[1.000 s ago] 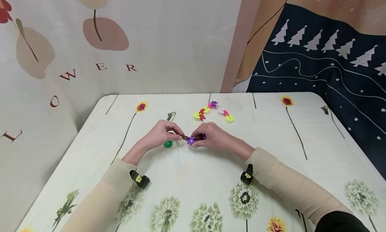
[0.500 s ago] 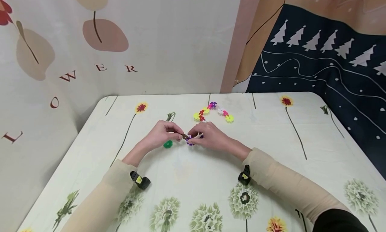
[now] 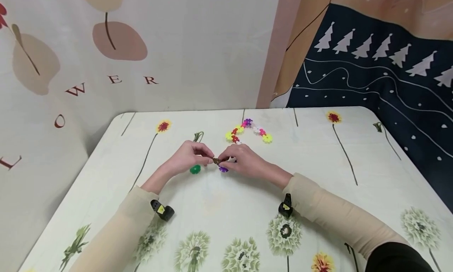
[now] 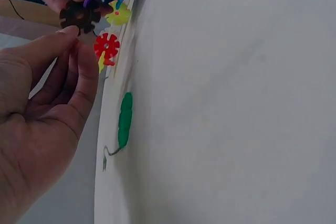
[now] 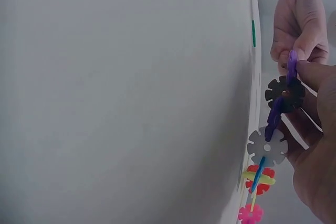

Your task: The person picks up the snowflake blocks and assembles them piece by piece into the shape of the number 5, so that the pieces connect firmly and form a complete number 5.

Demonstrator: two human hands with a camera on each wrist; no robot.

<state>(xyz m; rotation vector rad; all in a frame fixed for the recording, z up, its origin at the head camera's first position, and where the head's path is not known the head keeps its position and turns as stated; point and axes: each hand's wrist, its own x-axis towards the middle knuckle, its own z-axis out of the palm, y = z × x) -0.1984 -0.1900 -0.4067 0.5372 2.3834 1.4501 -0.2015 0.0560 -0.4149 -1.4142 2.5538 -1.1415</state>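
My left hand (image 3: 187, 158) pinches a brown notched plastic disc (image 4: 79, 18) between thumb and fingers. Facing it, my right hand (image 3: 244, 160) grips the end of a chain of interlocking notched discs at a purple disc (image 5: 292, 66). The brown disc and the purple one meet between the fingertips; whether they are slotted together I cannot tell. Behind the purple disc come a dark brown disc (image 5: 281, 97), another purple one and a pale grey disc (image 5: 267, 148). A green disc (image 3: 195, 169) is below my left fingers, edge-on in the left wrist view.
Beyond my hands, a curved run of joined discs (image 3: 248, 122) in yellow, red, pink, white and purple lies on the flower-print tablecloth (image 3: 212, 209). A printed curtain (image 3: 198, 48) hangs behind the table's far edge.
My right hand has shifted slightly left and its fingertips have come closer to the left ones. The purple disc shows less in the head view. My left hand keeps its pinch.
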